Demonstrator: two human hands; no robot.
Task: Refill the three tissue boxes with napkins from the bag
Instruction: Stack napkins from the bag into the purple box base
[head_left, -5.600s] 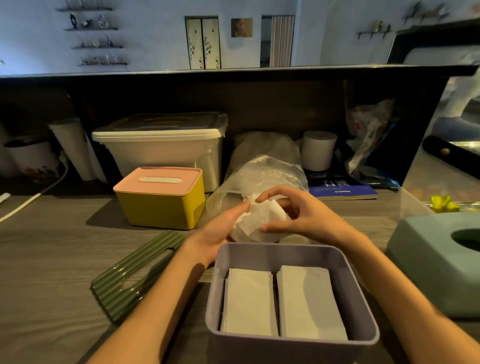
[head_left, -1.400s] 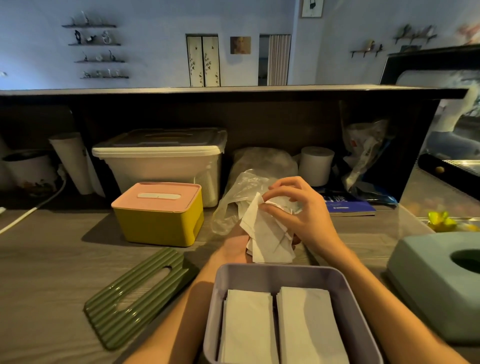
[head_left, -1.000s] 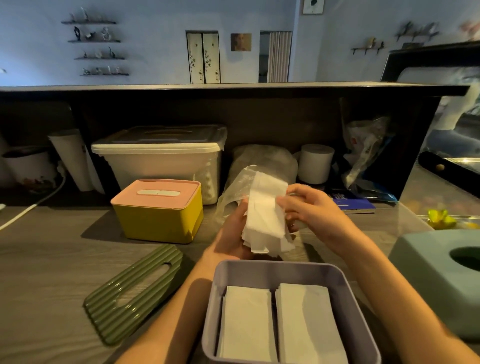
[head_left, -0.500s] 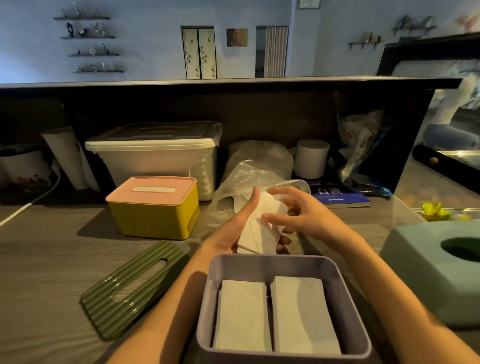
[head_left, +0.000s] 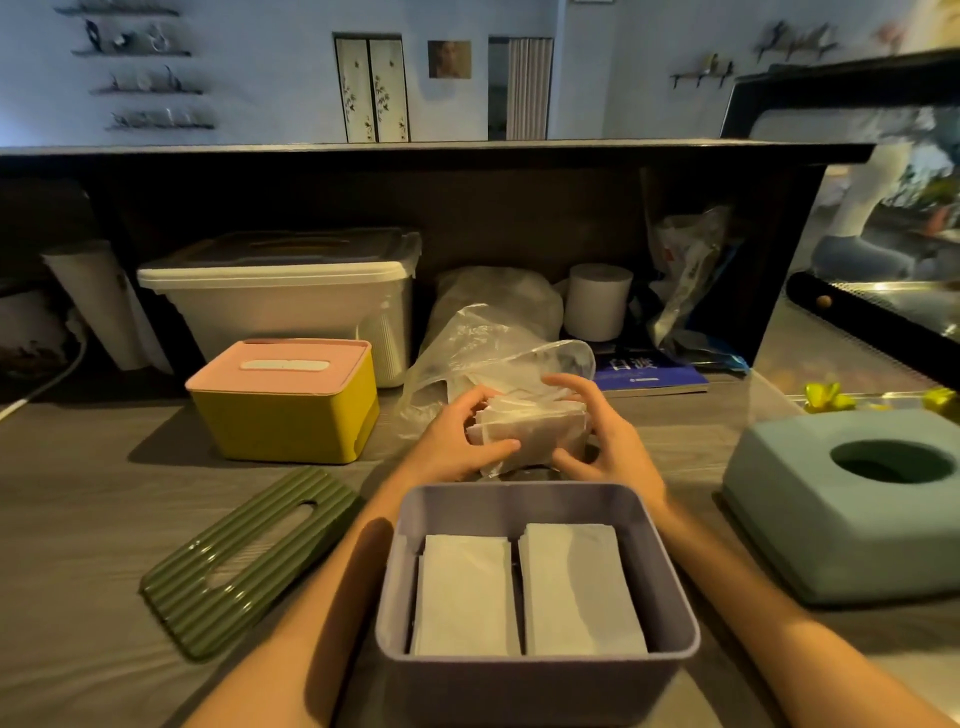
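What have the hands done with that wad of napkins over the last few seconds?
Both hands lowered the napkin stack, upright a second ago, and now grip it flat against the plastic bag. The open grey box, its two stacks and the green lid stayed put.

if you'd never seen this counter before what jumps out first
Both hands, left and right, grip a napkin stack at mid-counter, just in front of the clear plastic bag. Nearest the camera, the open purple box holds two napkin piles side by side, its ribbed green lid lying to its left. A closed yellow box with pink lid stands behind that.
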